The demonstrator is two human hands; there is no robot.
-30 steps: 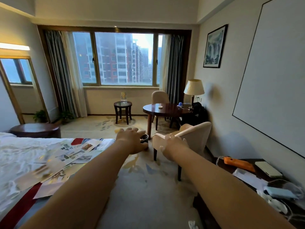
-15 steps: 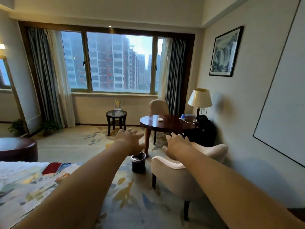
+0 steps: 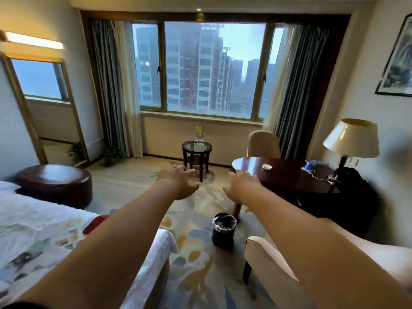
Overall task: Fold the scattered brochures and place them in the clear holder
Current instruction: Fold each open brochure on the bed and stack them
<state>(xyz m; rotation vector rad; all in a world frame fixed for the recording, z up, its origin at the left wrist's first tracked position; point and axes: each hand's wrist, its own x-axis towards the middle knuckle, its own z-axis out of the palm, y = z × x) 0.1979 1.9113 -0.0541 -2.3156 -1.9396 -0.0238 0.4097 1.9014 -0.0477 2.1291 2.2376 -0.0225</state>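
The clear holder stands on a small round glass-topped side table under the window, with a yellow and blue brochure upright in it. Blurred brochures lie scattered on the white bed at the lower left. Both my arms stretch forward over the carpet. My left hand and my right hand hang in the air, palms down, fingers loosely spread, holding nothing, well short of the side table.
A black waste bin stands on the carpet between the bed and a cream armchair. A dark round table with a lamp is at right. A dark ottoman sits left.
The view has swung from the bed and desk towards the window and moved forward. Both hands stay stretched out and hold nothing.
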